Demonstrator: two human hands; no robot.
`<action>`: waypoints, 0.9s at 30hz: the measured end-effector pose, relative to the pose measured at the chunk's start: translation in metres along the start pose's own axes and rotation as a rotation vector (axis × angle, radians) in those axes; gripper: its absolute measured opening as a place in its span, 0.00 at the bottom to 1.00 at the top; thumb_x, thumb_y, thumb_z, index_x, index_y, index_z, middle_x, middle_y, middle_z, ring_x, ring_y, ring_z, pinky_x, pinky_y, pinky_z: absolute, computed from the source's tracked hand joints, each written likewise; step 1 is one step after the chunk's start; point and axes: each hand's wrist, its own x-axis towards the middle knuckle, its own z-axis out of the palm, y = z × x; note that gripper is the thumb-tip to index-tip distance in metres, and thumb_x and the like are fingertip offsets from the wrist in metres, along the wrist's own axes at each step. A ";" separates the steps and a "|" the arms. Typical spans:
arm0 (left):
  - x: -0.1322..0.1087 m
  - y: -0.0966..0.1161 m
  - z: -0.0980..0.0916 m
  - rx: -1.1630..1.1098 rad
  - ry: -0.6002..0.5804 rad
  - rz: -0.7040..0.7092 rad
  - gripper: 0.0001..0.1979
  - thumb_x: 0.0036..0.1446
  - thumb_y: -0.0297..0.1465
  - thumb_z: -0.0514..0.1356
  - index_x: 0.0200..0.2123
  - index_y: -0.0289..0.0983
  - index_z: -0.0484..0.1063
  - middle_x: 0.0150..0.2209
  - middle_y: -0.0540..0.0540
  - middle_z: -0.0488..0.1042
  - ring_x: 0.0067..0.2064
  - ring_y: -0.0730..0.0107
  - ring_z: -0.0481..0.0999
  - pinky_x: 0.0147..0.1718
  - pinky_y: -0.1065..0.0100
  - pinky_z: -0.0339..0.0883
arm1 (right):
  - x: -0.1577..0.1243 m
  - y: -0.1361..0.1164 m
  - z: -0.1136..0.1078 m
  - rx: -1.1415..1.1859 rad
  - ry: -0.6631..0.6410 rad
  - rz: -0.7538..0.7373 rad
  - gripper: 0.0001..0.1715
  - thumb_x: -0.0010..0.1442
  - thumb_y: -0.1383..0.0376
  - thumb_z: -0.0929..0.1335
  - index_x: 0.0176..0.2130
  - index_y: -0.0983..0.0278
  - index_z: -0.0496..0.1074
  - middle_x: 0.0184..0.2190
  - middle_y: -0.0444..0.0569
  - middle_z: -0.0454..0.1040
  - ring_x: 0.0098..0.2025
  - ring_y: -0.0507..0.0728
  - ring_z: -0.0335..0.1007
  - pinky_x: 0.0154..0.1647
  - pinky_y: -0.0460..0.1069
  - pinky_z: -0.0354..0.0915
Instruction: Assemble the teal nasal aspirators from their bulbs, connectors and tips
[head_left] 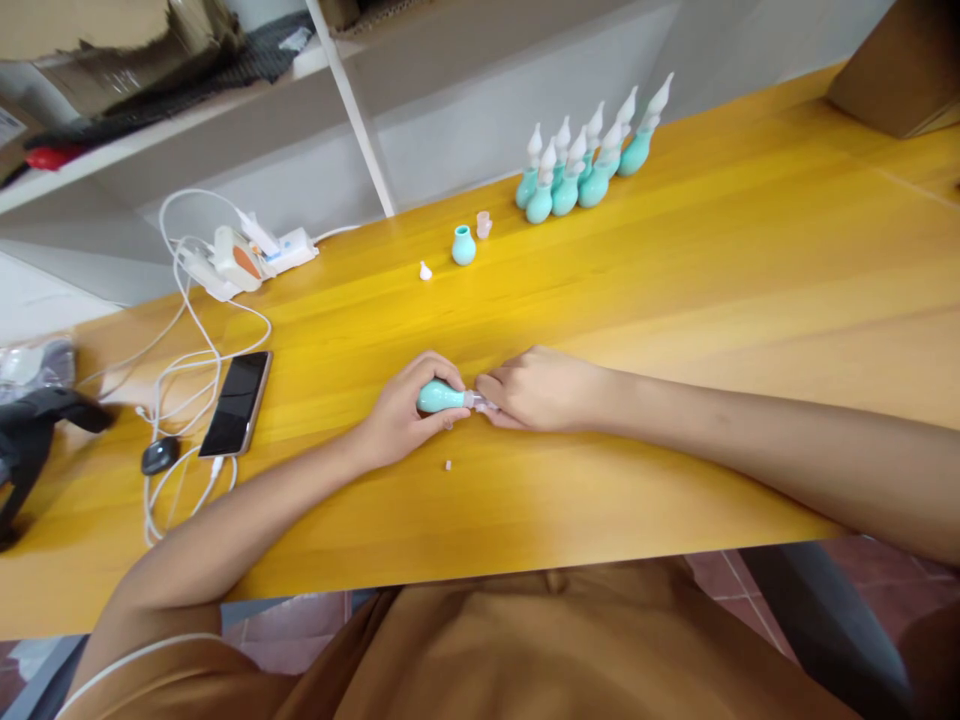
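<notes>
Lying on its side between my hands is a teal rubber bulb (439,396), with a clear plastic connector (480,401) at its neck. My left hand (405,412) is closed around the bulb, thumb below and fingers above. The fingers of my right hand (525,390) pinch the clear connector and partly hide it. Just below the left hand lies a tiny pinkish piece (448,465). Beyond the hands stand a loose teal bulb (463,247) with an open mouth, a clear connector (484,225) and a small white tip (425,271).
Several assembled teal bulb aspirators (565,195) with white tips stand at the back of the wooden table (675,290). On the left are a phone (237,403), white cables and a power strip (292,250). A cardboard box (900,75) sits at the back right.
</notes>
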 end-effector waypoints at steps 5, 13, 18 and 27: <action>0.000 0.003 0.001 0.065 -0.002 0.024 0.11 0.67 0.37 0.70 0.45 0.40 0.73 0.45 0.44 0.76 0.46 0.62 0.77 0.47 0.61 0.71 | 0.001 -0.002 -0.005 0.011 -0.033 0.018 0.20 0.78 0.56 0.62 0.45 0.69 0.75 0.32 0.55 0.82 0.27 0.56 0.71 0.31 0.51 0.40; 0.001 0.004 0.001 0.058 -0.080 0.086 0.12 0.67 0.38 0.70 0.45 0.41 0.73 0.45 0.43 0.77 0.47 0.61 0.78 0.48 0.61 0.72 | 0.000 -0.003 -0.003 0.030 -0.023 -0.071 0.21 0.78 0.56 0.62 0.44 0.68 0.75 0.32 0.54 0.81 0.27 0.56 0.70 0.31 0.51 0.40; 0.000 0.007 0.001 0.092 -0.111 0.147 0.11 0.67 0.36 0.70 0.46 0.40 0.73 0.44 0.44 0.77 0.46 0.63 0.77 0.47 0.62 0.72 | 0.000 -0.002 0.001 0.066 0.017 -0.135 0.22 0.79 0.56 0.61 0.42 0.68 0.74 0.32 0.54 0.81 0.27 0.55 0.68 0.32 0.51 0.40; 0.001 0.009 -0.009 0.262 0.185 0.285 0.25 0.65 0.47 0.69 0.56 0.41 0.69 0.53 0.39 0.73 0.54 0.55 0.75 0.53 0.53 0.73 | -0.004 -0.002 0.002 0.211 0.105 -0.032 0.24 0.77 0.55 0.60 0.40 0.66 0.75 0.26 0.52 0.78 0.23 0.52 0.60 0.32 0.50 0.42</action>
